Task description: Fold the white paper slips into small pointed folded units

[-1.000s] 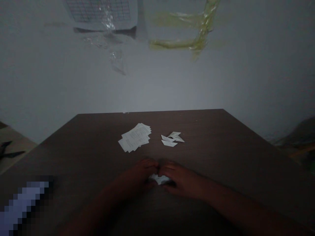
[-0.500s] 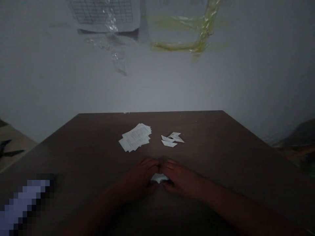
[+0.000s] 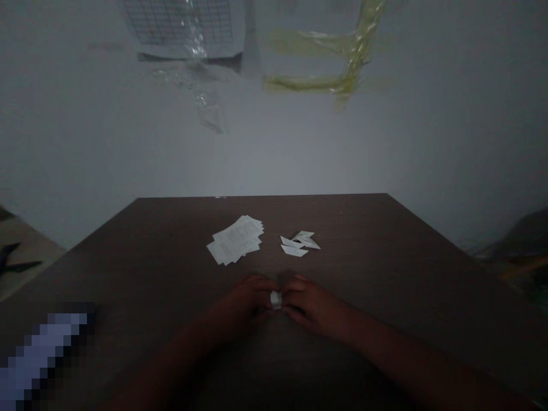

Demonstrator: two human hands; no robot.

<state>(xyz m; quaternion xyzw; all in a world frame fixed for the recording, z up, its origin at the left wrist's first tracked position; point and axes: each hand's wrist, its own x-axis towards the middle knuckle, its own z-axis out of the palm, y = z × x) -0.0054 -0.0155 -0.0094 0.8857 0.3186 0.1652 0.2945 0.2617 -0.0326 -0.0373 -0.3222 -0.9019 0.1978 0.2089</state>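
Between my two hands is a small piece of white paper (image 3: 276, 299), its ends hidden by my fingers. My left hand (image 3: 253, 298) pinches it from the left, thumb below and fingers above. From the other side my right hand (image 3: 302, 301) grips the paper in the same way. Beyond the hands, several folded paper pieces (image 3: 294, 250) with slanted ends lie in a loose group. To their left a fanned stack of printed paper sheets (image 3: 235, 240) rests flat.
The dark brown table (image 3: 171, 234) reaches back to a pale wall (image 3: 274, 148). Yellow tape (image 3: 306, 84) and a taped gridded sheet (image 3: 184, 23) are on the wall. A blurred-out bluish object (image 3: 43, 354) lies at the table's left front.
The paper between my hands shows as a narrower, more compact shape than before. My fingertips have shifted around it. The stack and the folded pieces have stayed put.
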